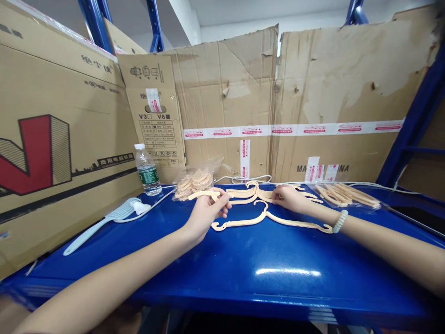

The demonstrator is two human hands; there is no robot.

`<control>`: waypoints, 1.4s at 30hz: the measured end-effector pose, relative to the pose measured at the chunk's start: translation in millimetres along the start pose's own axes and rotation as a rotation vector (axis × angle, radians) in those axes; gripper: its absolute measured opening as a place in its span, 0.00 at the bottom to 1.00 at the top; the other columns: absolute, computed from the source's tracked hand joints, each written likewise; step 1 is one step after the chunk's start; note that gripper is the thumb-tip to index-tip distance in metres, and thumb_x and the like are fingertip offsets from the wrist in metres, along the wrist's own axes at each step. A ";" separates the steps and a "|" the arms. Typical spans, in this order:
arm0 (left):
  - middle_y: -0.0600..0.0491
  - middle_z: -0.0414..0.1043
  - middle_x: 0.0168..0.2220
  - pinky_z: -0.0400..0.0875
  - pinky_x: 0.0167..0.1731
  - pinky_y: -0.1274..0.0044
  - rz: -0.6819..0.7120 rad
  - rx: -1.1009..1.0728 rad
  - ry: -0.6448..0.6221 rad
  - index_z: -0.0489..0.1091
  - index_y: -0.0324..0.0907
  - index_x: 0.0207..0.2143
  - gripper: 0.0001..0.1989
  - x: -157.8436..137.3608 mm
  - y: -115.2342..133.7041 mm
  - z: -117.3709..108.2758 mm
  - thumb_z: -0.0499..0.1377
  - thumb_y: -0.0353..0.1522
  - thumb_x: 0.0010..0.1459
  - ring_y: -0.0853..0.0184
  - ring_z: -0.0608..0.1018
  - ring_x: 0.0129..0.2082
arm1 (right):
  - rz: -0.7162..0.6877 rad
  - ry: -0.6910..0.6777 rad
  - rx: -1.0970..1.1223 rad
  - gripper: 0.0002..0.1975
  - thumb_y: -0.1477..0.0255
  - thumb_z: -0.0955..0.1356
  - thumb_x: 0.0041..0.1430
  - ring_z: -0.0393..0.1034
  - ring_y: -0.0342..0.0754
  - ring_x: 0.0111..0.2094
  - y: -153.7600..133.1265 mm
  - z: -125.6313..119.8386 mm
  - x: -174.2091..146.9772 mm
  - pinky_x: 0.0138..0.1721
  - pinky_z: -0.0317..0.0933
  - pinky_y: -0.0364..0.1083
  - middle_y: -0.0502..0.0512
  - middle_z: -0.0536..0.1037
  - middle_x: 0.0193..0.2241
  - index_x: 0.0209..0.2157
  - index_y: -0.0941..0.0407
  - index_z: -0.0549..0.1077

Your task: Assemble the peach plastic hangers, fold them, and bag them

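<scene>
My left hand (207, 211) pinches the left arm of a cream plastic hanger (208, 194), lifted slightly off the blue table (243, 269). My right hand (290, 198), with a bead bracelet at the wrist, rests its fingers on the same pile of cream hangers (253, 192) at the table's back. One complete cream hanger (271, 219) lies flat in front of both hands.
A clear bag of hanger parts (194, 182) and a water bottle (148, 170) stand at the back left. A pale blue brush (104, 222) lies left. Another bag of parts (347, 195) lies right. Cardboard boxes (62, 139) wall the back and left.
</scene>
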State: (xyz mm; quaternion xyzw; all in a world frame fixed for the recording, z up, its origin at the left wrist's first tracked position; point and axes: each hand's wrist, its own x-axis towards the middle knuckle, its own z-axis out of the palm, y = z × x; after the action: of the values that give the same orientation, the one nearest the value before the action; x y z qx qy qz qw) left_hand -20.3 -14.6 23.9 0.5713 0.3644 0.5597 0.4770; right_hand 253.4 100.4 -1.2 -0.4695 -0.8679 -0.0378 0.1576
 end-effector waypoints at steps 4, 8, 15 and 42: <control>0.56 0.69 0.24 0.64 0.24 0.83 -0.063 -0.056 0.009 0.66 0.38 0.32 0.15 5.3 0.6 -6.8 0.67 0.35 0.48 0.76 0.69 0.23 | 0.015 0.034 0.112 0.04 0.72 0.65 0.54 0.70 0.49 0.32 -4.3 -11.2 -4.3 0.33 0.60 0.45 0.57 0.77 0.30 0.28 0.57 0.70; 0.56 0.70 0.24 0.65 0.25 0.83 -0.116 -0.131 0.049 0.67 0.37 0.31 0.16 6.6 -2.5 -11.9 0.69 0.33 0.44 0.76 0.70 0.24 | -0.005 0.138 0.263 0.05 0.68 0.64 0.55 0.69 0.48 0.28 -14.6 -26.8 -24.7 0.30 0.61 0.45 0.52 0.74 0.26 0.29 0.55 0.65; 0.54 0.70 0.25 0.64 0.26 0.83 -0.150 -0.238 -0.006 0.68 0.36 0.31 0.17 5.8 -14.3 -20.2 0.71 0.34 0.42 0.76 0.69 0.25 | -0.136 0.279 0.348 0.08 0.67 0.63 0.59 0.72 0.50 0.34 -28.9 -39.7 -60.9 0.35 0.66 0.48 0.56 0.77 0.33 0.36 0.55 0.71; 0.50 0.73 0.32 0.72 0.34 0.75 -0.263 -0.289 -0.146 0.66 0.36 0.27 0.07 -0.5 -12.4 -16.3 0.64 0.25 0.50 0.70 0.76 0.27 | -0.301 0.442 0.206 0.07 0.71 0.66 0.60 0.72 0.52 0.40 -22.2 -33.4 -71.9 0.39 0.66 0.48 0.54 0.78 0.36 0.39 0.52 0.74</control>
State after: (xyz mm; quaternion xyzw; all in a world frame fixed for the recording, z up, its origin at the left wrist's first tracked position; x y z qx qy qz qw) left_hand -35.0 -9.3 10.5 0.4836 0.3164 0.4960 0.6481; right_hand 279.6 23.1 10.1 -0.2975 -0.8716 -0.0739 0.3826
